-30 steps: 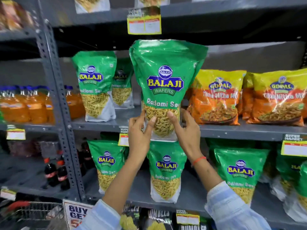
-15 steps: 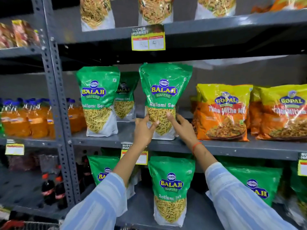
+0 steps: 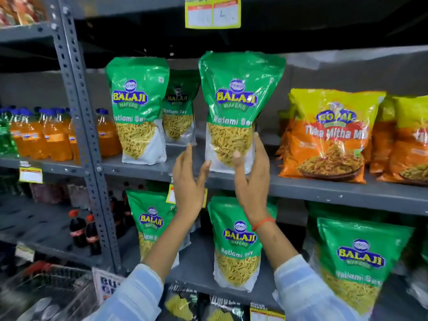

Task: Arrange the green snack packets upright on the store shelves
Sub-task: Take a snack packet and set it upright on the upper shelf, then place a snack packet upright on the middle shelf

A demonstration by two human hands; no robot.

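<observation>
A green snack packet (image 3: 236, 107) stands upright on the grey middle shelf (image 3: 324, 191). My right hand (image 3: 252, 179) holds its lower right side, thumb on the front and fingers round the edge. My left hand (image 3: 187, 181) is open beside the lower left corner, only the thumb tip near it. Two more green packets (image 3: 136, 112) (image 3: 178, 110) stand upright to the left, one behind the other. On the lower shelf stand further green packets (image 3: 148, 218) (image 3: 236, 242) (image 3: 356, 258).
Yellow-orange snack packets (image 3: 328, 135) fill the middle shelf to the right. A perforated grey post (image 3: 85, 135) divides the bays. Orange drink bottles (image 3: 46, 135) and cola bottles (image 3: 78, 230) stand left of it. A wire basket (image 3: 46, 286) sits at lower left.
The packet went from held in the air by both hands to standing on the middle shelf. My left hand has come off it and opened; my right hand still grips it.
</observation>
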